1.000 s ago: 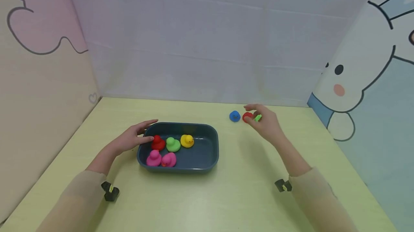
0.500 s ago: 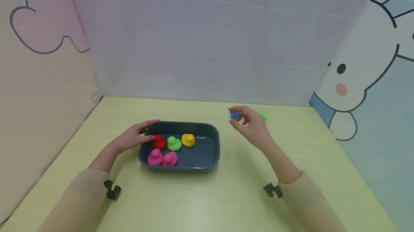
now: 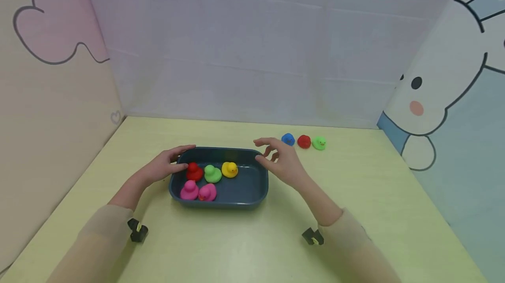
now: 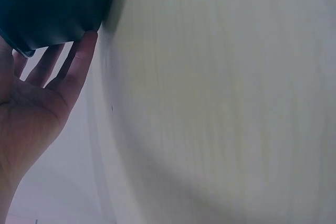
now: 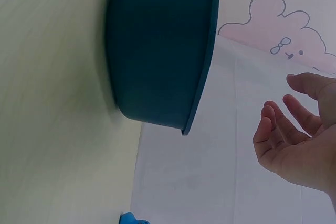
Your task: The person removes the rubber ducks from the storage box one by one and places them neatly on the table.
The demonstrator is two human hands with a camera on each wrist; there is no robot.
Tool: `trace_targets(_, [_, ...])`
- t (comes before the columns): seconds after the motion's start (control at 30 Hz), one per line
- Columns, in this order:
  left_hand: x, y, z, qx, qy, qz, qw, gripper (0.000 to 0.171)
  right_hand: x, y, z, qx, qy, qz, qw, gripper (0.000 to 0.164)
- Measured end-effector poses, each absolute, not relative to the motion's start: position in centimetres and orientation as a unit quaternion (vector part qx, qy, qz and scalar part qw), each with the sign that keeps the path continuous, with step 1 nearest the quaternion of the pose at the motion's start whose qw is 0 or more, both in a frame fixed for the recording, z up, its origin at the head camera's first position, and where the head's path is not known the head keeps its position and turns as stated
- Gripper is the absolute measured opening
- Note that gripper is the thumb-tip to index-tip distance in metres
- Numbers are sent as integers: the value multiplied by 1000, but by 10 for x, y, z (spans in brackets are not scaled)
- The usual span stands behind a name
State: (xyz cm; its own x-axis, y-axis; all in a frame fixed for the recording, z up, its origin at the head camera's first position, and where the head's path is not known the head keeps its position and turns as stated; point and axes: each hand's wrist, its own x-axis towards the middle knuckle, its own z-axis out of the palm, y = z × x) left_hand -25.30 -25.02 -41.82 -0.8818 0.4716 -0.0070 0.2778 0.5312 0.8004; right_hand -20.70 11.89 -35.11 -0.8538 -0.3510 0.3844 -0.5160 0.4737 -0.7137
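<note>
Shifting nearer the tray (image 3: 245,186): right hand (image 3: 283,162)

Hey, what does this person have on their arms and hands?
The left sleeve and right sleeve are plain pale beige, ending short of the wrists. A small, blocky black gadget with a yellowish mark shows beside each cuff. The left hand and right hand wear no gloves.
</note>
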Motion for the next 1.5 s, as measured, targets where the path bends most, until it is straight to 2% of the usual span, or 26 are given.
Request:
trace_targets(0.6, [-252, -250, -417, 203, 868, 438, 120, 57, -224, 72, -387, 283, -877, 388, 14, 39])
trace_targets(0.87, [-253, -250, -419, 206, 866, 440, 118, 57, -235, 65, -392, 297, -894, 334, 1, 37])
trace_targets(1.13, [-253, -250, -419, 207, 865, 440, 120, 57, -242, 58, -398, 282, -912, 293, -44, 36])
trace_targets(1.5, [-252, -249, -418, 201, 866, 441, 123, 57, -248, 52, -401, 274, -916, 285, -67, 32])
